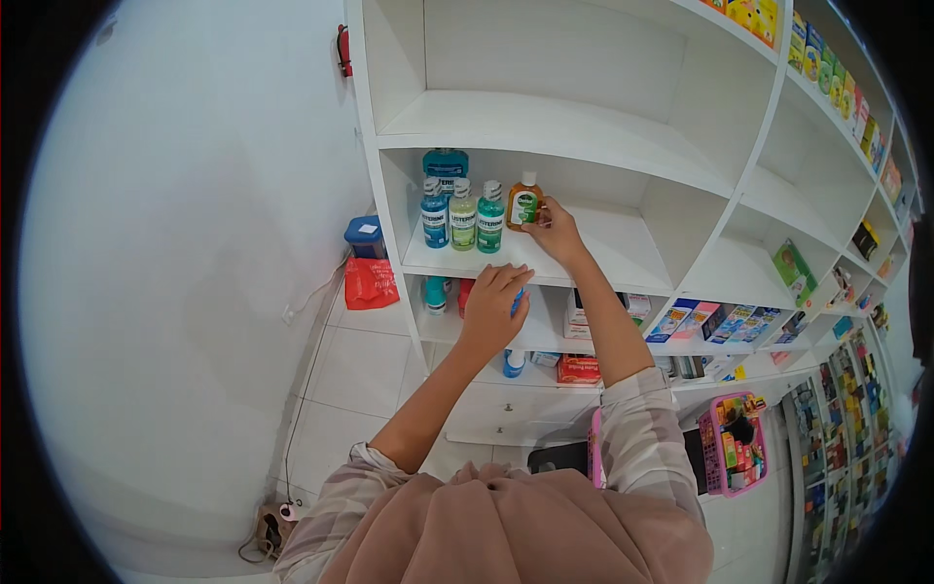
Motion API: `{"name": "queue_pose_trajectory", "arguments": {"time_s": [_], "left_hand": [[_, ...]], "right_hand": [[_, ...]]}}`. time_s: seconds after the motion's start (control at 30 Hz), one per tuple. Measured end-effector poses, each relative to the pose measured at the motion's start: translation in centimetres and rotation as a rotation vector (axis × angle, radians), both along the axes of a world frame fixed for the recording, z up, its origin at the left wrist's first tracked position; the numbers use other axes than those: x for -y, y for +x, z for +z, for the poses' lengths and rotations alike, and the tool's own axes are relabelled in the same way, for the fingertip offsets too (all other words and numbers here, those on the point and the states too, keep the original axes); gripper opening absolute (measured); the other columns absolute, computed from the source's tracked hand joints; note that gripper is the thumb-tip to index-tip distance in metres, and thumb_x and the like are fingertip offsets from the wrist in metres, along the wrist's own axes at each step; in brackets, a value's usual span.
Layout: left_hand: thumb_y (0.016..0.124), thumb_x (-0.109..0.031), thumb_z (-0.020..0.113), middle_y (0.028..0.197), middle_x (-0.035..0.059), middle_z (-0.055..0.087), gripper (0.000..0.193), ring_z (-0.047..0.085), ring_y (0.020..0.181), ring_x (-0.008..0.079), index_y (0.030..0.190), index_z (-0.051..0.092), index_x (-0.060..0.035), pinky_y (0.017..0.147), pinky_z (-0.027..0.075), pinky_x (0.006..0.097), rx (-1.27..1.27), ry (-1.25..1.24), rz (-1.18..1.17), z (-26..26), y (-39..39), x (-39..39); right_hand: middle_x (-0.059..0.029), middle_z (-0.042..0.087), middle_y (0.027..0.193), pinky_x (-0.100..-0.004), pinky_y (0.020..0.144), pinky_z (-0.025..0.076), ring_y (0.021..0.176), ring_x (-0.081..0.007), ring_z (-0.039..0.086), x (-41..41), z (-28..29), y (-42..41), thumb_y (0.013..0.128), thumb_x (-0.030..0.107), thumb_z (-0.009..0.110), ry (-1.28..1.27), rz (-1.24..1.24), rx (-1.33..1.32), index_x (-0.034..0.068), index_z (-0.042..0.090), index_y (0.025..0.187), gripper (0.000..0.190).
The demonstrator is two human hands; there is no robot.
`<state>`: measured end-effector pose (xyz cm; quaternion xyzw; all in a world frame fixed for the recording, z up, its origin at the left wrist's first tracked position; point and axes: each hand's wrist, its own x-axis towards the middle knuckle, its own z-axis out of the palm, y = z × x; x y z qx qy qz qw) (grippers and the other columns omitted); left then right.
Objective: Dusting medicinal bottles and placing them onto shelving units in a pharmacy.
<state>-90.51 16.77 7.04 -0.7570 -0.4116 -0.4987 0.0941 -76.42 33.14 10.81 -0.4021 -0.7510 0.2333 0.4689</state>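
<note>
My right hand (pixel 560 232) grips an amber Dettol bottle (pixel 522 203) with a white cap, upright in the second shelf bay. Just left of it stand a green Listerine mouthwash bottle (pixel 490 223), a yellow-green one (pixel 462 219) and a blue one (pixel 435 220), side by side. Behind the blue one is a larger blue mouthwash bottle (pixel 445 162). My left hand (pixel 496 306) holds nothing; its fingers are stretched out at the front edge of that shelf (pixel 584 266), below the green bottle. It partly hides items on the shelf beneath.
Lower shelves hold a teal bottle (pixel 435 296), a blue-and-white bottle (pixel 514 363) and red boxes (pixel 579 369). A pink basket (pixel 711 456) full of packages stands at right. On the floor left of the unit lie a red plastic bag (pixel 371 283) and a blue container (pixel 365 237).
</note>
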Motion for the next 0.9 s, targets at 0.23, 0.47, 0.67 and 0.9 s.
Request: {"name": "queue_pose_trajectory", "arguments": {"time_s": [0.23, 0.47, 0.67, 0.9], "left_hand": [[0.085, -0.009, 0.062, 0.121, 0.0092, 0.063, 0.034, 0.056, 0.114, 0.0301, 0.119, 0.065, -0.0081, 0.104, 0.039, 0.0452, 0.008, -0.028, 0.0, -0.3, -0.1, 0.0], [0.086, -0.01, 0.062, 0.121, 0.0096, 0.063, 0.035, 0.055, 0.115, 0.0308, 0.12, 0.064, -0.0082, 0.106, 0.038, 0.0466, 0.008, -0.018, 0.021, -0.6, 0.2, 0.1], [0.086, -0.01, 0.062, 0.122, 0.0097, 0.063, 0.035, 0.055, 0.116, 0.0309, 0.12, 0.064, -0.0079, 0.106, 0.037, 0.0475, 0.029, -0.02, 0.018, -0.7, 0.3, 0.1], [0.086, -0.01, 0.062, 0.126, 0.0092, 0.061, 0.037, 0.054, 0.119, 0.0309, 0.123, 0.063, -0.0085, 0.109, 0.035, 0.0493, 0.011, -0.031, 0.047, -0.9, 0.5, 0.2]], "right_hand": [[-0.0154, 0.069, 0.098, -0.0325, 0.076, 0.052, 0.082, -0.0217, 0.065, -0.1, -0.2, 0.0, 0.079, 0.007, 0.075, 0.016, -0.048, 0.02, 0.001, 0.05, 0.123, 0.051], [-0.0162, 0.066, 0.09, -0.0345, 0.076, 0.052, 0.083, -0.0268, 0.066, -0.3, -0.3, -0.1, 0.078, 0.006, 0.075, -0.007, -0.101, 0.023, 0.001, 0.05, 0.116, 0.046], [-0.019, 0.068, 0.093, -0.0386, 0.078, 0.053, 0.086, -0.0323, 0.067, -0.6, -0.7, 0.0, 0.078, 0.006, 0.075, 0.015, -0.129, 0.038, 0.0, 0.05, 0.115, 0.045], [-0.0217, 0.069, 0.096, -0.0422, 0.08, 0.052, 0.092, -0.0365, 0.067, -1.4, -1.4, 0.3, 0.077, 0.009, 0.075, 0.049, -0.144, 0.026, 0.0, 0.051, 0.115, 0.045]]}}
